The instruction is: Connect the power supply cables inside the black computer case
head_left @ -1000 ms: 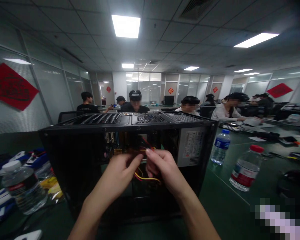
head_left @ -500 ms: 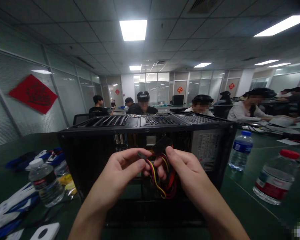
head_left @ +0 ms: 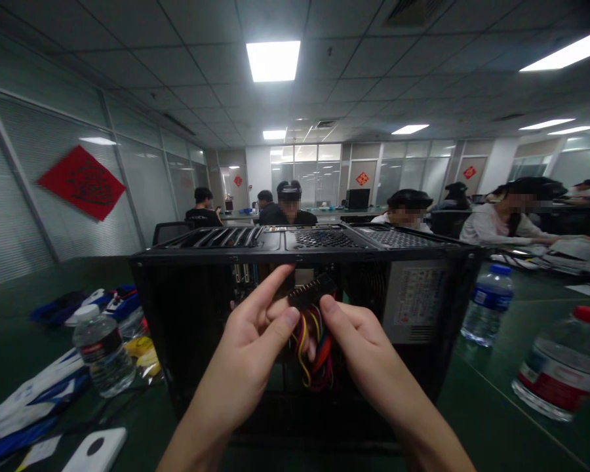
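Note:
A black power connector (head_left: 313, 292) with a row of slots is held up between both hands in front of the open computer case (head_left: 187, 308). My left hand (head_left: 248, 337) pinches its left end with the thumb, while its index finger points up toward the case's upper rim. My right hand (head_left: 361, 331) has its thumb at the right end, its other fingers partly hidden behind the cables. Below the connector hangs a loop of yellow, red and black cables (head_left: 309, 360). Inside the case, a labelled power supply (head_left: 415, 301) shows at the right.
On the left stand a white-capped bottle (head_left: 103, 354), gloves (head_left: 34, 393) and a white device (head_left: 96, 451). A blue-capped bottle (head_left: 489, 305) and a red-capped bottle (head_left: 560, 367) stand at the right on the green table (head_left: 491, 419). Several people sit beyond the case.
My left hand has shifted from a small dark connector to the larger black connector, its index finger now raised. The connector has tilted so its slots show. The view has turned slightly left.

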